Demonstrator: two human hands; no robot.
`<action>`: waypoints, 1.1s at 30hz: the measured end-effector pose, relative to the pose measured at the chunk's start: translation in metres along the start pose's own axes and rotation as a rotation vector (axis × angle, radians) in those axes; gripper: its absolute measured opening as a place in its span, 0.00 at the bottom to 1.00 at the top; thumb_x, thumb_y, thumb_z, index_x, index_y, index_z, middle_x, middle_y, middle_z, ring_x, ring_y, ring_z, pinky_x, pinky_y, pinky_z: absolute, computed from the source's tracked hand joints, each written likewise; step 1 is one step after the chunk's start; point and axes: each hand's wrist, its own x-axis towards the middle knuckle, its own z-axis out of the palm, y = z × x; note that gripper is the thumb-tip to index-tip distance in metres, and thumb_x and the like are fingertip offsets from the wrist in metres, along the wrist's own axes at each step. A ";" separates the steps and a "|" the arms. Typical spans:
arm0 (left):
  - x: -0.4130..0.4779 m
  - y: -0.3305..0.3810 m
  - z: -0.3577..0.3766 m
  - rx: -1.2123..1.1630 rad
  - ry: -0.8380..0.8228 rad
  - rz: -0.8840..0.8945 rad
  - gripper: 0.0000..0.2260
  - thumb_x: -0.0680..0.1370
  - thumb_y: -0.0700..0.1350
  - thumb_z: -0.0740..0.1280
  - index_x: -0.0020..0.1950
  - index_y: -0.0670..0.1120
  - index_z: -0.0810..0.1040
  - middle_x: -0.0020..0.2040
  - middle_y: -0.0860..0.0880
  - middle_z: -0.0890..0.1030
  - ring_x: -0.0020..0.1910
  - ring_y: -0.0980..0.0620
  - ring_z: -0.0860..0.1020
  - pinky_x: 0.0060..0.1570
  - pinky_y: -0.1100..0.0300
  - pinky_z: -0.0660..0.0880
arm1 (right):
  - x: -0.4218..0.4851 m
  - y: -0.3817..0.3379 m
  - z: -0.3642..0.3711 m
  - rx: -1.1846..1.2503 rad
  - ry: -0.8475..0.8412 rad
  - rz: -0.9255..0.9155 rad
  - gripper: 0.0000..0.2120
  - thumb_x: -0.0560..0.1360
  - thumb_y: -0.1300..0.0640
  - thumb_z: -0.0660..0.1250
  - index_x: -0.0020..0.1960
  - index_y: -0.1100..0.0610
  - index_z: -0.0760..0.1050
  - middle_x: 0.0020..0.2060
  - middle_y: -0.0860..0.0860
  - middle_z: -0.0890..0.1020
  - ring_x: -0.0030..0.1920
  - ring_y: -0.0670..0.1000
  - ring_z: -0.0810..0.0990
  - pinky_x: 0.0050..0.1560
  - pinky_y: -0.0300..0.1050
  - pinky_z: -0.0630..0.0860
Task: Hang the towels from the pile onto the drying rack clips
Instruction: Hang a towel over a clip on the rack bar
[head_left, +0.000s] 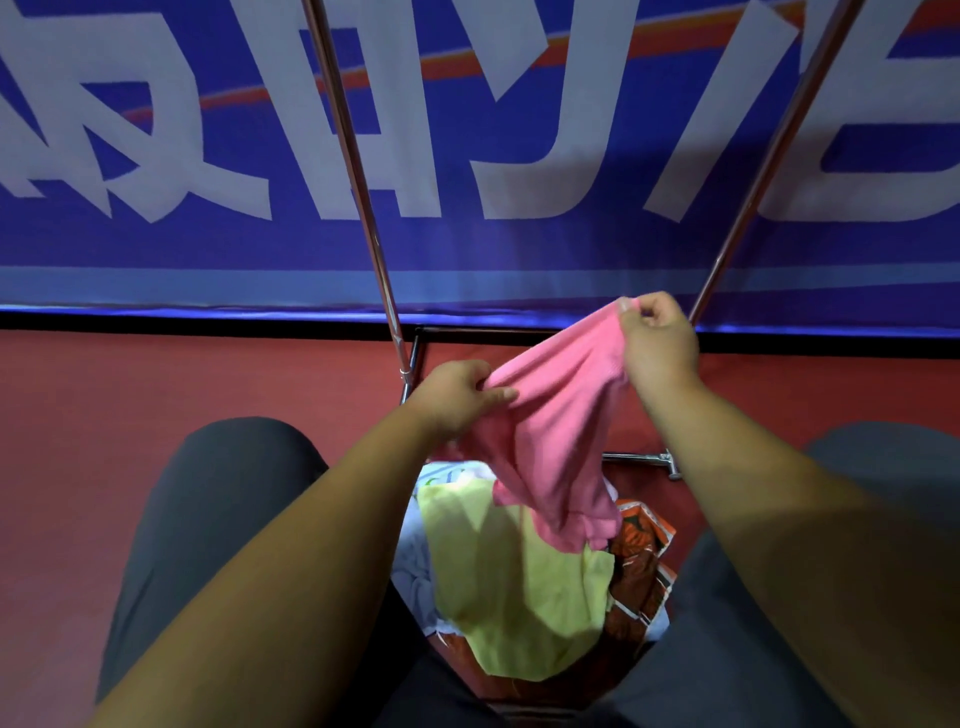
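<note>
Pink towel (558, 415) held above the pile (511, 582) — left hand (457, 397) and right hand (657, 340) fingers pinching its edge.

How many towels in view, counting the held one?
4. Pink towel gripped between left hand and right hand; yellow towel lying topmost below it; white towel under the yellow one's left edge; orange patterned towel at its right. More may be hidden underneath.

Event-hall setting: red carpet (156, 384), huge blue lettered banner (467, 254).
</note>
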 end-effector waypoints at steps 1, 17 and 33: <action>0.001 -0.003 -0.003 0.069 0.023 -0.012 0.10 0.78 0.54 0.76 0.52 0.49 0.83 0.40 0.51 0.83 0.39 0.49 0.82 0.38 0.59 0.74 | 0.006 0.003 -0.003 0.011 0.069 0.025 0.09 0.83 0.51 0.68 0.46 0.53 0.74 0.37 0.49 0.77 0.40 0.50 0.74 0.43 0.46 0.70; 0.010 0.001 -0.023 -0.876 -0.044 -0.359 0.14 0.82 0.55 0.72 0.55 0.44 0.84 0.42 0.43 0.86 0.33 0.49 0.82 0.44 0.53 0.81 | 0.010 0.007 -0.005 0.003 0.010 0.304 0.15 0.81 0.50 0.70 0.48 0.63 0.83 0.39 0.57 0.79 0.41 0.55 0.75 0.44 0.48 0.74; 0.010 0.011 0.024 -0.773 0.159 -0.324 0.07 0.82 0.37 0.71 0.56 0.33 0.84 0.40 0.38 0.83 0.35 0.47 0.80 0.46 0.50 0.85 | -0.040 -0.002 0.038 -0.132 -0.446 0.003 0.06 0.78 0.53 0.74 0.43 0.52 0.84 0.31 0.43 0.83 0.35 0.47 0.79 0.47 0.51 0.81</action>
